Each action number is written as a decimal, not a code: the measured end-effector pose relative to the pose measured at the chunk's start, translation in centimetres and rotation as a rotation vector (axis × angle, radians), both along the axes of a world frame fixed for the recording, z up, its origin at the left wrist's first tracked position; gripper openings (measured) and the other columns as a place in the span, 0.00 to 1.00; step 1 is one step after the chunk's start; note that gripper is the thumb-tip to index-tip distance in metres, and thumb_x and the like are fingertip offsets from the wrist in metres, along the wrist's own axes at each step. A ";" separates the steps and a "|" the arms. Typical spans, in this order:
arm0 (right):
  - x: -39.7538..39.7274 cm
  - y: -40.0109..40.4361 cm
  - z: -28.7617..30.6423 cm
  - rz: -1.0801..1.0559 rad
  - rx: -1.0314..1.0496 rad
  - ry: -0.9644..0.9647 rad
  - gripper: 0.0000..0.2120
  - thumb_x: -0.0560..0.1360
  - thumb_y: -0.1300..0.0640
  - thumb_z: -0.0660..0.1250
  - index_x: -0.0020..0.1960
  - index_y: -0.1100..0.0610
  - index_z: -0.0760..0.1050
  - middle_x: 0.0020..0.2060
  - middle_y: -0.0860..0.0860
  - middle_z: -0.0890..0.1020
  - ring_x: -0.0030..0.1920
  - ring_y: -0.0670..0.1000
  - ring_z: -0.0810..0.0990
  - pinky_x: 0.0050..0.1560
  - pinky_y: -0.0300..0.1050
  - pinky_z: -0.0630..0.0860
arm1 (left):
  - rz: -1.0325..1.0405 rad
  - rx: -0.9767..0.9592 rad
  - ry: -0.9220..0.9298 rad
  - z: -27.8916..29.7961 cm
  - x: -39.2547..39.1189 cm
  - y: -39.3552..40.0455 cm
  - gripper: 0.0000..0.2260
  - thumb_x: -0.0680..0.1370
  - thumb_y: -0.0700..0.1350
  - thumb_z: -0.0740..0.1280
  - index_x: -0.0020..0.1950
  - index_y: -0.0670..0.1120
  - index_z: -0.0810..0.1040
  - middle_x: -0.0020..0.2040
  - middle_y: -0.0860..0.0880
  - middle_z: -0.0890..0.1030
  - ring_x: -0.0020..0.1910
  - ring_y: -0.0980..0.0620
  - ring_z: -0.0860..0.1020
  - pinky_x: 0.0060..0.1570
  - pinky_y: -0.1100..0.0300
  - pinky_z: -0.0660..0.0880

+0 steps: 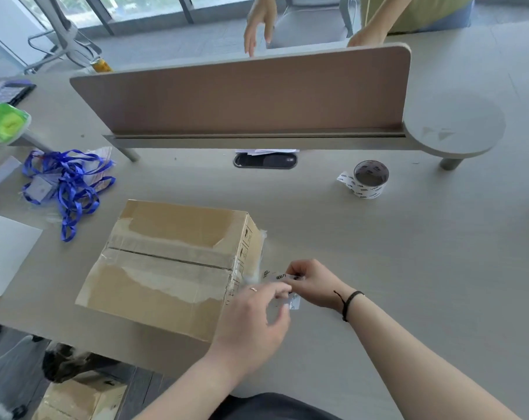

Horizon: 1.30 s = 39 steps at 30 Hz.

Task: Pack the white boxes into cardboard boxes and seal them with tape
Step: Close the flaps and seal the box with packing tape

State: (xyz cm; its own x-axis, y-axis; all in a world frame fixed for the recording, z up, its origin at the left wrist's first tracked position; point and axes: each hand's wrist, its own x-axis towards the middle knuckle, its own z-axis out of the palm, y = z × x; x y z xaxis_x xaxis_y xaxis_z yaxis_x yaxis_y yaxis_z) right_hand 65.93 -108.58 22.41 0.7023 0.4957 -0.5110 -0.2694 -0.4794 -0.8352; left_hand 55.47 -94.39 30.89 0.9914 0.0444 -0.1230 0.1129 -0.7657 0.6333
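While both hands are working together at the near right corner of the cardboard box (172,265), the sealing stage is clearly under way. The left hand (251,322) is curling its fingers and pinching one end of a short printed strip of tape (287,286), and the right hand (313,284) is pinching the other end – the two are meeting just beside the box's right face, with the strip looking crumpled or folded between them. Whether that strip is going on or coming off, I cannot tell.

Moving out to the box itself: its top flaps are lying closed, a dark seam is running across the middle, and glossy clear tape is already showing along that seam and spilling over the right edge. So the packing of this carton is looking finished, though whatever is inside is hidden. By my reading the seam is taped and the side is getting its final attention.

Further left, a flat white box (5,253) is sitting at the table edge, well apart from the carton – possibly one still waiting to be packed. A tangle of blue lanyards (69,183) is lying beyond it.

Further back on the right, the tape roll (370,178) is standing on the desk with a loose tail hanging out, ready for more. Down by the floor at the lower left, another cardboard box (78,398) is peeking in, so more sealing may be left.
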 end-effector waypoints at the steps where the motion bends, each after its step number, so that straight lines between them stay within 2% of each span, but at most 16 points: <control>1: 0.2 -0.1 0.1 0.001 0.004 0.012 0.13 0.71 0.47 0.73 0.38 0.57 0.76 0.32 0.48 0.75 0.33 0.48 0.70 0.35 0.43 0.67 | 0.067 -0.100 0.134 -0.8 -0.3 -0.2 0.07 0.77 0.47 0.70 0.54 0.55 0.81 0.45 0.62 0.83 0.46 0.64 0.79 0.51 0.68 0.73; 3: 0.6 -0.2 0.2 -0.017 0.036 0.037 0.16 0.67 0.45 0.73 0.39 0.58 0.77 0.34 0.52 0.79 0.36 0.48 0.73 0.39 0.44 0.70 | 0.269 -0.351 0.424 -1.8 -0.5 -0.2 0.03 0.78 0.48 0.71 0.50 0.51 0.81 0.42 0.53 0.86 0.40 0.59 0.81 0.53 0.55 0.79; 6: 0.9 -0.4 0.2 -0.043 0.073 0.069 0.16 0.67 0.45 0.74 0.41 0.59 0.79 0.40 0.60 0.84 0.39 0.49 0.77 0.42 0.47 0.71 | 0.607 -0.845 0.744 -2.8 -0.8 -0.1 0.12 0.78 0.50 0.73 0.57 0.46 0.79 0.50 0.44 0.87 0.47 0.48 0.84 0.60 0.48 0.79; 8: 0.9 -0.6 0.1 -0.041 0.079 0.082 0.16 0.70 0.47 0.75 0.43 0.60 0.79 0.37 0.57 0.82 0.38 0.49 0.75 0.42 0.46 0.70 | 0.834 -1.214 0.771 -3.1 -0.6 -0.1 0.19 0.74 0.49 0.75 0.63 0.46 0.77 0.58 0.40 0.84 0.55 0.43 0.84 0.63 0.44 0.76; 10: 0.9 -0.6 0.0 -0.030 0.084 0.095 0.18 0.69 0.46 0.75 0.44 0.61 0.78 0.36 0.52 0.80 0.38 0.50 0.73 0.42 0.47 0.68 | 0.990 -1.385 0.709 -3.6 -0.2 -0.1 0.24 0.71 0.48 0.76 0.66 0.45 0.77 0.61 0.38 0.83 0.56 0.41 0.84 0.63 0.44 0.77; 15: 0.8 -0.7 -0.3 -0.044 0.088 0.115 0.16 0.71 0.47 0.74 0.44 0.60 0.79 0.38 0.51 0.83 0.39 0.50 0.76 0.44 0.48 0.70 | 1.136 -1.341 0.614 -4.2 0.3 -0.5 0.19 0.77 0.46 0.73 0.65 0.41 0.77 0.54 0.40 0.86 0.52 0.44 0.85 0.54 0.50 0.80; 18: 0.7 -0.6 -0.2 -0.047 0.083 0.126 0.16 0.69 0.45 0.74 0.44 0.58 0.79 0.38 0.52 0.84 0.40 0.50 0.77 0.46 0.48 0.72 | 1.167 -1.436 0.556 -4.2 0.2 -0.4 0.18 0.79 0.42 0.70 0.68 0.48 0.73 0.52 0.40 0.86 0.53 0.42 0.84 0.54 0.49 0.79; 20: 0.5 -0.7 -0.2 -0.049 0.068 0.134 0.17 0.67 0.42 0.74 0.43 0.56 0.80 0.39 0.55 0.85 0.41 0.50 0.78 0.46 0.48 0.72 | 1.140 -1.490 0.543 -4.0 0.2 -0.3 0.17 0.80 0.40 0.68 0.68 0.52 0.74 0.54 0.41 0.86 0.54 0.42 0.84 0.56 0.49 0.79; 22: 0.3 -1.0 -0.1 -0.070 0.076 0.130 0.13 0.70 0.45 0.75 0.45 0.54 0.81 0.43 0.55 0.86 0.42 0.49 0.80 0.48 0.45 0.73 | 1.115 -1.523 0.539 -3.9 0.2 -0.3 0.18 0.81 0.39 0.67 0.68 0.53 0.75 0.55 0.41 0.86 0.56 0.43 0.84 0.56 0.50 0.79; 25: 0.1 -2.3 -0.1 -0.225 0.061 0.107 0.07 0.74 0.52 0.76 0.49 0.53 0.81 0.45 0.50 0.86 0.44 0.46 0.82 0.47 0.38 0.76 | 1.078 -1.526 0.513 -4.0 0.1 -0.2 0.21 0.80 0.37 0.66 0.70 0.54 0.75 0.56 0.43 0.86 0.56 0.44 0.84 0.57 0.51 0.78; 27: 0.0 -4.0 -0.4 -0.309 -0.114 0.023 0.08 0.73 0.53 0.76 0.50 0.51 0.80 0.45 0.48 0.84 0.44 0.47 0.82 0.44 0.36 0.77 | 1.055 -1.516 0.500 -4.1 0.0 -0.1 0.22 0.80 0.35 0.67 0.70 0.55 0.75 0.57 0.44 0.85 0.56 0.45 0.84 0.58 0.51 0.78; 28: -0.1 -5.0 -0.8 -0.288 -0.268 -0.043 0.10 0.73 0.51 0.76 0.50 0.51 0.78 0.45 0.46 0.83 0.46 0.48 0.82 0.46 0.39 0.77 | 1.047 -1.515 0.497 -4.1 -0.1 -0.1 0.22 0.80 0.35 0.67 0.69 0.55 0.76 0.57 0.44 0.85 0.56 0.45 0.84 0.59 0.51 0.78; 30: -0.7 -6.9 -1.6 -0.145 -0.570 -0.112 0.15 0.70 0.46 0.76 0.53 0.48 0.76 0.48 0.45 0.80 0.50 0.49 0.80 0.49 0.44 0.76 | 1.029 -1.516 0.494 -4.2 -0.1 -0.2 0.21 0.79 0.35 0.67 0.68 0.55 0.77 0.58 0.44 0.85 0.58 0.44 0.83 0.59 0.51 0.78; 32: -1.5 -7.8 -2.2 0.010 -0.740 -0.116 0.20 0.70 0.42 0.74 0.57 0.47 0.73 0.53 0.45 0.78 0.54 0.49 0.78 0.48 0.45 0.74 | 1.023 -1.512 0.492 -4.2 -0.1 -0.2 0.20 0.79 0.35 0.67 0.67 0.54 0.78 0.58 0.44 0.85 0.59 0.44 0.83 0.59 0.51 0.78; 34: -2.5 -7.8 -2.9 0.129 -0.819 -0.165 0.18 0.72 0.42 0.72 0.58 0.48 0.73 0.55 0.46 0.77 0.56 0.51 0.78 0.48 0.45 0.74 | 1.035 -1.510 0.490 -4.2 -0.1 -0.2 0.19 0.79 0.35 0.68 0.65 0.54 0.79 0.57 0.44 0.85 0.59 0.44 0.83 0.57 0.51 0.78; 39: -3.3 -6.8 -4.2 0.179 -0.872 -0.275 0.09 0.81 0.47 0.62 0.56 0.51 0.73 0.54 0.48 0.78 0.54 0.53 0.79 0.48 0.46 0.77 | 1.079 -1.531 0.479 -4.1 0.2 -0.2 0.15 0.78 0.39 0.70 0.63 0.51 0.81 0.55 0.43 0.86 0.58 0.43 0.83 0.54 0.52 0.79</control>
State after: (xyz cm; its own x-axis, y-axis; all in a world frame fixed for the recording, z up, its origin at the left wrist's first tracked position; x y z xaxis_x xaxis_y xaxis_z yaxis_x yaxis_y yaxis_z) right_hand 62.60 -115.38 18.19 0.8039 0.1276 -0.5810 0.0231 -0.9827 -0.1838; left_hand 55.64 -94.61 26.84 0.5007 0.1274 -0.8562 0.4266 0.8244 0.3721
